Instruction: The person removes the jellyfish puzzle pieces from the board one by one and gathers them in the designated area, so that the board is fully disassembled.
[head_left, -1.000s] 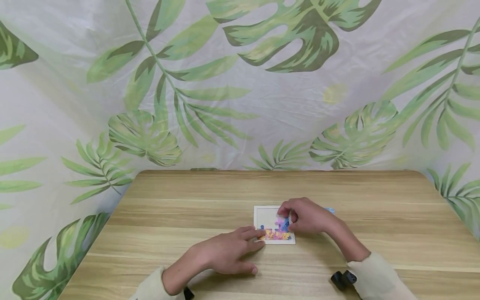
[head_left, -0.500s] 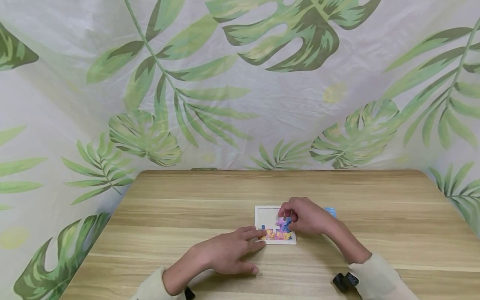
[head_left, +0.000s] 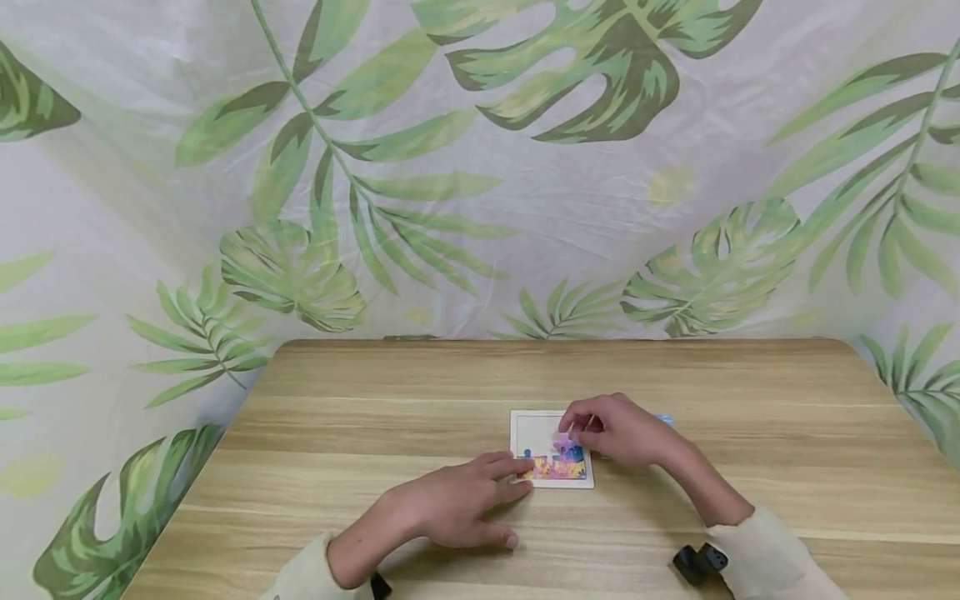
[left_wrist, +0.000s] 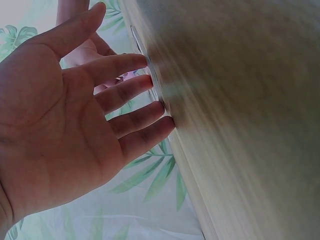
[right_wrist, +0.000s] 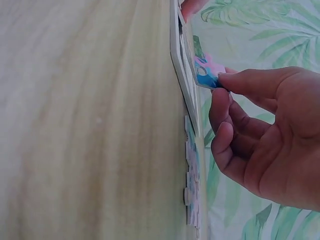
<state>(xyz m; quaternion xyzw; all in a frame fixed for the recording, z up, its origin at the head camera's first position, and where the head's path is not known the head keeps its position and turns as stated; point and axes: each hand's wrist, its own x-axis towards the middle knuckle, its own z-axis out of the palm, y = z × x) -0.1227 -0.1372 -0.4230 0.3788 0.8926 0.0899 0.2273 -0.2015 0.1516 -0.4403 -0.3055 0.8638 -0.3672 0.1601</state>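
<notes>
A small jigsaw puzzle in a white tray [head_left: 551, 485] lies mid-table, with a row of yellow and pink pieces [head_left: 551, 468] along its near edge. My right hand [head_left: 626, 429] pinches a pink and blue puzzle piece [right_wrist: 209, 71] between thumb and fingers. In the right wrist view this piece is tilted, its blue corner raised above the tray. My left hand [head_left: 465, 500] lies with fingers stretched out, the tips on the tray's left near corner. Seen from the left wrist, the left hand's palm [left_wrist: 60, 125] holds nothing.
Loose puzzle pieces [right_wrist: 191, 175] lie on the wooden table [head_left: 375, 417] beside the tray, to its right. In the head view the right hand mostly hides them, leaving a light-blue edge [head_left: 664, 419]. A leaf-patterned cloth [head_left: 450, 208] hangs behind the table.
The right thumb has moved up and in toward the fingers, and the pink and blue piece it pinches has shifted slightly over the tray. The left hand has stayed in place.
</notes>
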